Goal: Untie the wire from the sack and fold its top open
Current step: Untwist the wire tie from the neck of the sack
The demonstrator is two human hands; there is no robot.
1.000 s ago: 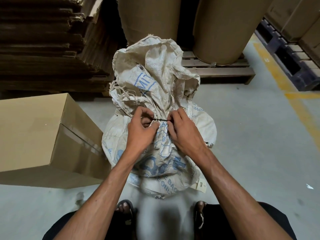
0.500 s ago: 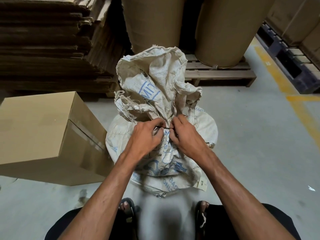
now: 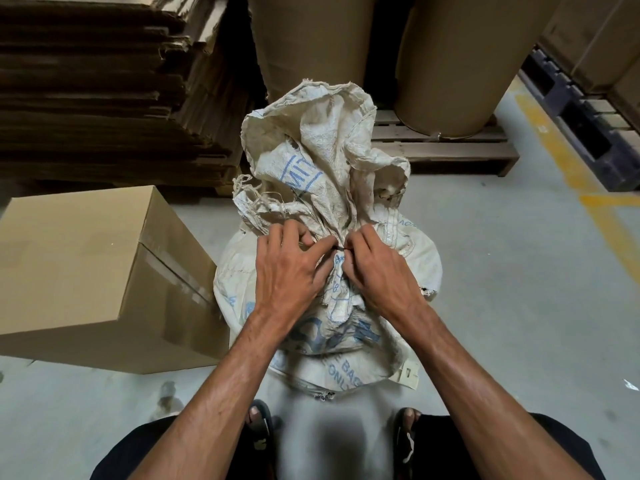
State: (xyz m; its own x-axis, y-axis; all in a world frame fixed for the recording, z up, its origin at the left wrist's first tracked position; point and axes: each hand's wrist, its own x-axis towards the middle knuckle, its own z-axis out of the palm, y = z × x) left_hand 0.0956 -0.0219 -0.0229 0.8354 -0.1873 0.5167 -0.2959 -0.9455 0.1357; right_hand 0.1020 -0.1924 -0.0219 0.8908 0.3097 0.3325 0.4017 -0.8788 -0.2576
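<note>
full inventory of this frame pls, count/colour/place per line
sack: 1, off-white with blue print, centre floor, neck bunched
wire: 1, dark, around sack neck
box: 1, brown, left of sack
flat cardboard stack: 1, brown, back left
paper rolls: 2, brown, behind sack
wooden pallet: 1, under rolls
dark pallet: 1, far right
floor line: yellow, right
left hand: at sack neck
right hand: pinching wire
feet: 2, sandals, bottom

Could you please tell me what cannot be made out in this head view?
- Dark thin wire: mostly hidden by both hands' fingertips; knot state unclear.
- White woven sack: contents hidden by its bunched top.
- Left hand, right hand: exact grip hidden.
</note>
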